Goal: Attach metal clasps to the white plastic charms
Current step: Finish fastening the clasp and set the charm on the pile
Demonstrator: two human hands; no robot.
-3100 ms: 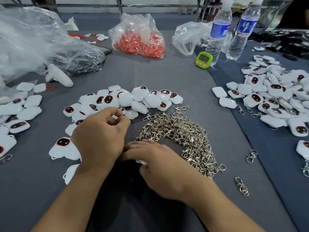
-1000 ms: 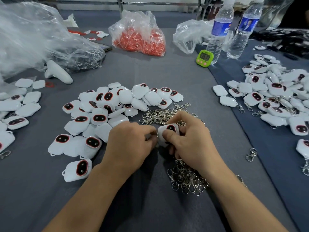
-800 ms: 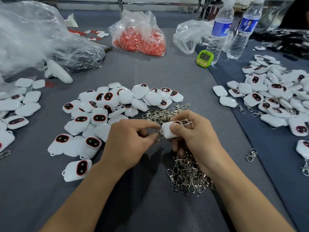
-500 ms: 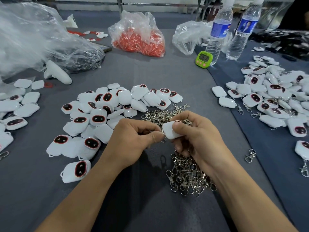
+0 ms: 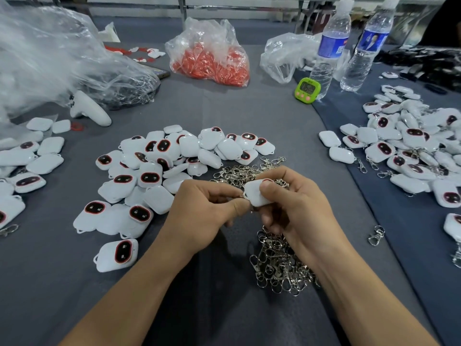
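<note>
My right hand (image 5: 296,208) grips a white plastic charm (image 5: 255,194) between thumb and fingers, its plain back turned up. My left hand (image 5: 202,213) pinches a metal clasp (image 5: 243,196) at the charm's left corner; most of the clasp is hidden by my fingers. Both hands hover above a heap of silver clasps (image 5: 277,260) in the middle of the grey table. A pile of loose white charms (image 5: 159,171) with dark red-rimmed faces lies to the left of my hands.
Charms with clasps on them lie heaped at the right (image 5: 411,146), more charms at the far left (image 5: 27,161). At the back stand a bag of red parts (image 5: 212,58), clear bags (image 5: 50,58), a green timer (image 5: 307,87) and two water bottles (image 5: 329,48). A single clasp (image 5: 376,236) lies at right.
My left hand came off the charm pile and my right hand lifted a charm; both met over the clasps. In the last half second the hands barely moved.
</note>
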